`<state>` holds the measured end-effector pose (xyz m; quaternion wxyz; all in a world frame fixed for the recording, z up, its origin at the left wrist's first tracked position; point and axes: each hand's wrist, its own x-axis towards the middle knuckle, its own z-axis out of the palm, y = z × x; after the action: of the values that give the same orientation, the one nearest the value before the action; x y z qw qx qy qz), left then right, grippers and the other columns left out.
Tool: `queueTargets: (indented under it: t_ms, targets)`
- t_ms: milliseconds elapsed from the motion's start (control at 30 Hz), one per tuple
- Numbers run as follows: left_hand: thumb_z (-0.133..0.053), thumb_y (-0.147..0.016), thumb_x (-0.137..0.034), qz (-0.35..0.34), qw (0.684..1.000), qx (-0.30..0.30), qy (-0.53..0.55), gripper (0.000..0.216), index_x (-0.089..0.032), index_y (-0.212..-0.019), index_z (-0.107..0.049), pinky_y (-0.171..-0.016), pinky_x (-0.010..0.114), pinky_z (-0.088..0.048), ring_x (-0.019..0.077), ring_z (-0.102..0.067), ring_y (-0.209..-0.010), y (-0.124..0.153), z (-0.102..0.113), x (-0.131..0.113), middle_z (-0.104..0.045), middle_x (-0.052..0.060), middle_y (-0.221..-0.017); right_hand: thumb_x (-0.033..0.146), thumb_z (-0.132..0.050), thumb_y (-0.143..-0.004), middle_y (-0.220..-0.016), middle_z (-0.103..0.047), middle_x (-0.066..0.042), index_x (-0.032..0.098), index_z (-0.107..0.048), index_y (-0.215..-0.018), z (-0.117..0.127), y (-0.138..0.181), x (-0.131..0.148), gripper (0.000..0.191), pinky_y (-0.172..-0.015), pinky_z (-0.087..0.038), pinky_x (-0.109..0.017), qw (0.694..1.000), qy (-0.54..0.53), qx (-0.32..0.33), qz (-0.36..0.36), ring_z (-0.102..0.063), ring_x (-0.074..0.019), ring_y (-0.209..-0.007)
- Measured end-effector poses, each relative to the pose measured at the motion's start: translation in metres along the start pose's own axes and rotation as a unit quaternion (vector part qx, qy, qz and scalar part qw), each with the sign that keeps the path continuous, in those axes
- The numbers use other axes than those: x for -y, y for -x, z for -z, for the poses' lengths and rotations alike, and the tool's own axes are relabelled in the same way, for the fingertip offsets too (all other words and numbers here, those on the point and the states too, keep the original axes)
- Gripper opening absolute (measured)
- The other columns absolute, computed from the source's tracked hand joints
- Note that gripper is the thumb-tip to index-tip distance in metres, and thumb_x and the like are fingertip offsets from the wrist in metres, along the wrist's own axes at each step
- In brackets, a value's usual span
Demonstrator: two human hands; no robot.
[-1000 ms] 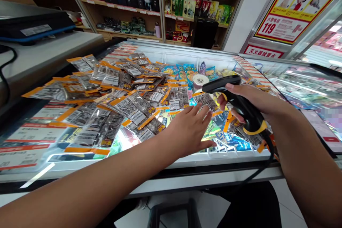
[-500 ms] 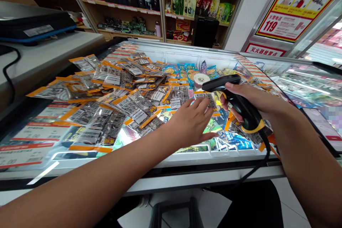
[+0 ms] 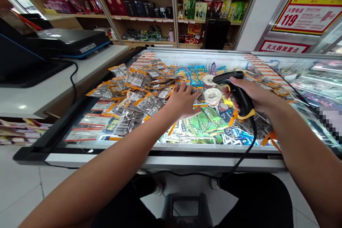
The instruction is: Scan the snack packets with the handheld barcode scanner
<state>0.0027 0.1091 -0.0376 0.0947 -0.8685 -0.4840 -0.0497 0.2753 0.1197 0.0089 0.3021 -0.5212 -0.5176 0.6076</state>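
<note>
My right hand (image 3: 253, 96) is wrapped round the handle of a black and yellow barcode scanner (image 3: 236, 91), its head pointing left over the freezer lid (image 3: 171, 146). A black cable hangs from the scanner over the front edge. My left hand (image 3: 183, 101) lies flat with fingers spread on the clear, orange-edged snack packets (image 3: 139, 98) piled on the glass, at the right end of the pile. Two round tubs (image 3: 213, 95) show just right of that hand, under the scanner's head.
Green and blue bags (image 3: 204, 123) lie inside the freezer under the glass. A white counter (image 3: 53, 85) with a black device and cable stands to the left. Shelves of goods (image 3: 160, 10) fill the back. A stool (image 3: 184, 208) sits below, between my legs.
The view has pulled back and turned left. My left hand has slid left and farther away, onto the packet pile. The right hand still holds the scanner.
</note>
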Motion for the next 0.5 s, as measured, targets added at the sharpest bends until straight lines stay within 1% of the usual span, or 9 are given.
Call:
queueTargets:
  t_ms: [100,267,433,500]
  targets:
    - [-0.048,-0.097,-0.058,-0.017,1.000,0.009,-0.015,0.066,-0.024,-0.154,-0.045,-0.117,0.057,-0.029,0.0411,-0.034,-0.146,0.008,0.004,0.006,-0.050,0.015,-0.151,0.068,-0.068,-0.087,-0.092,-0.071,-0.011,0.020,-0.067,-0.104,0.002,-0.001,0.000,0.050,-0.040,-0.053,-0.032,1.000,-0.005,0.008,0.009,-0.060,-0.0160,-0.050]
    - [-0.044,-0.100,-0.053,-0.052,0.998,0.021,-0.036,0.064,-0.024,-0.158,-0.039,-0.123,0.054,-0.022,0.0379,-0.024,-0.152,0.028,0.007,0.021,-0.041,0.012,-0.160,0.068,-0.068,-0.086,-0.092,-0.071,-0.011,0.022,-0.067,-0.107,0.007,-0.002,0.000,0.051,-0.041,-0.054,-0.033,1.000,-0.015,0.010,0.025,-0.060,-0.0163,-0.052]
    - [-0.040,-0.102,-0.050,-0.089,0.994,0.043,-0.040,0.065,-0.023,-0.160,-0.037,-0.126,0.053,-0.019,0.0360,-0.020,-0.155,0.045,0.012,0.043,-0.036,0.011,-0.165,0.069,-0.068,-0.086,-0.093,-0.071,-0.012,0.021,-0.068,-0.105,0.009,-0.002,-0.001,0.052,-0.042,-0.055,-0.034,0.999,-0.020,0.022,0.026,-0.061,-0.0168,-0.053]
    - [-0.039,-0.102,-0.049,-0.095,0.994,0.050,-0.038,0.065,-0.023,-0.161,-0.036,-0.127,0.052,-0.018,0.0354,-0.019,-0.156,0.049,0.014,0.051,-0.035,0.011,-0.166,0.069,-0.069,-0.085,-0.092,-0.070,-0.011,0.021,-0.069,-0.104,0.010,-0.002,-0.001,0.052,-0.042,-0.055,-0.035,0.999,-0.025,0.025,0.030,-0.061,-0.0165,-0.052]
